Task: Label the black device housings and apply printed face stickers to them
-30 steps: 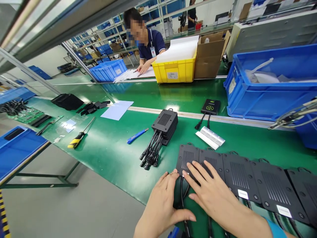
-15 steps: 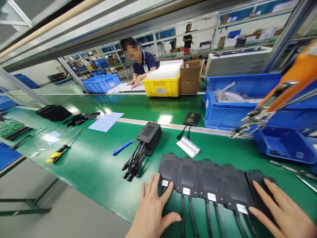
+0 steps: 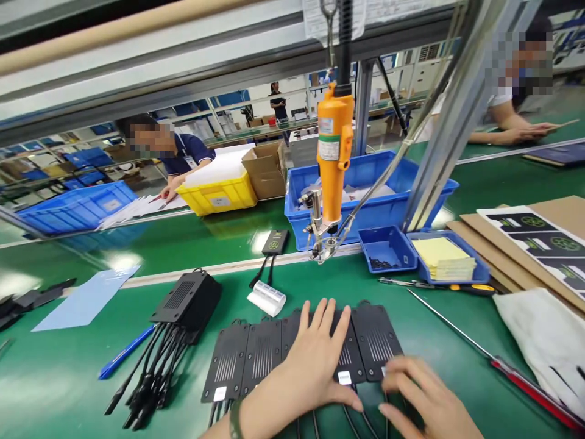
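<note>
Several flat black cased modules (image 3: 262,347) lie side by side on the green bench, with slotted lids, white labels and black cables toward me. Across the middle ones my left hand (image 3: 315,360) lies flat, fingers spread, hiding part of them. My right hand (image 3: 423,393) is at the lower end of the rightmost module (image 3: 375,335), fingertips by its white label, thumb apart; I see nothing held in it. A stack of similar modules (image 3: 183,299) with bundled cables stands to the left. Behind the row lies a small roll of white labels (image 3: 269,297).
An orange electric screwdriver (image 3: 335,158) hangs beyond the row. Blue bins (image 3: 388,244), a long red-handled screwdriver (image 3: 525,378) and a white glove (image 3: 543,335) are to the right. At left lies a blue pen-shaped tool (image 3: 127,352). Co-workers sit across the bench.
My view has swung to the right. My left hand has moved from the leftmost module onto the middle ones. My right hand has drawn down from the rightmost module's face to its label end.
</note>
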{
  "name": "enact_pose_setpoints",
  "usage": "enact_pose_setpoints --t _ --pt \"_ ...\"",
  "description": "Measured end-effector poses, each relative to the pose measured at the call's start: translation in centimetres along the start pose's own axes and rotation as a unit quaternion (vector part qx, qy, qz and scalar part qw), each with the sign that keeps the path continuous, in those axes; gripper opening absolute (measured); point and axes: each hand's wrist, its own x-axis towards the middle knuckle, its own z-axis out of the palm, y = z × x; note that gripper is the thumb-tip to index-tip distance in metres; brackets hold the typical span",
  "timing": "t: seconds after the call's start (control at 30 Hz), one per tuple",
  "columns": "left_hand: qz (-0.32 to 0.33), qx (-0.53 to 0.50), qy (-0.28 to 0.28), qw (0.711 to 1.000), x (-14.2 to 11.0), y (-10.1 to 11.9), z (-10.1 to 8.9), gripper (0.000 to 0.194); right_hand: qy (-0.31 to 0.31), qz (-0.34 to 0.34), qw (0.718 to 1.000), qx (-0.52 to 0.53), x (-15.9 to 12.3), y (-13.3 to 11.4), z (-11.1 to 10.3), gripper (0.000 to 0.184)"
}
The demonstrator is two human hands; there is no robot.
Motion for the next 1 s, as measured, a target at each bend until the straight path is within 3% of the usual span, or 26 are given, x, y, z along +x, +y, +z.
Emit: enact_pose_setpoints --t 0.1,0.23,0.3,0.4,0.5,0.57,0.63,0.73,0.83,1.0 --pt "-0.015 0.006 -0.018 1.0 3.2 1.4 0.9 0.142 0.122 0.051 0.981 -0.142 -0.1 0.4 1.7 0.05" --pt "-0.047 -0.031 -0.03 0.998 3.8 1.9 0.5 0.141 0.135 0.091 0.975 -0.152 0.0 0.3 2.9 0.048" --pt "-0.038 -0.138 0.008 0.99 2.4 1.1 -0.2 0.144 0.124 0.144 0.977 -0.102 0.0 0.5 1.9 0.053" --pt "-0.037 -0.316 0.091 0.944 -0.6 -1.0 -0.1 0.142 0.059 0.221 0.971 0.063 0.0 1.1 -0.5 0.058" --pt "-0.039 -0.373 0.126 0.919 -3.0 -2.9 1.1 0.137 -0.012 0.27 0.929 0.253 0.2 1.6 -1.9 0.061" --pt "-0.043 -0.35 0.113 0.929 -3.8 -3.6 1.8 0.135 -0.028 0.275 0.901 0.335 0.4 1.7 -1.7 0.067" --pt "-0.041 -0.293 0.098 0.95 -4.0 -4.0 2.1 0.134 -0.039 0.273 0.892 0.358 0.6 1.5 -0.9 0.073" --pt "-0.022 -0.186 0.088 0.978 -3.7 -4.2 2.1 0.142 -0.034 0.282 0.918 0.276 0.7 1.4 0.2 0.073" --pt "-0.031 -0.115 0.058 0.991 -3.3 -4.4 2.0 0.146 0.024 0.259 0.953 0.157 0.5 2.0 0.3 0.059" --pt "-0.035 -0.083 0.029 0.995 -3.2 -4.7 1.2 0.149 0.057 0.247 0.953 0.164 -0.2 4.2 -0.2 0.043"
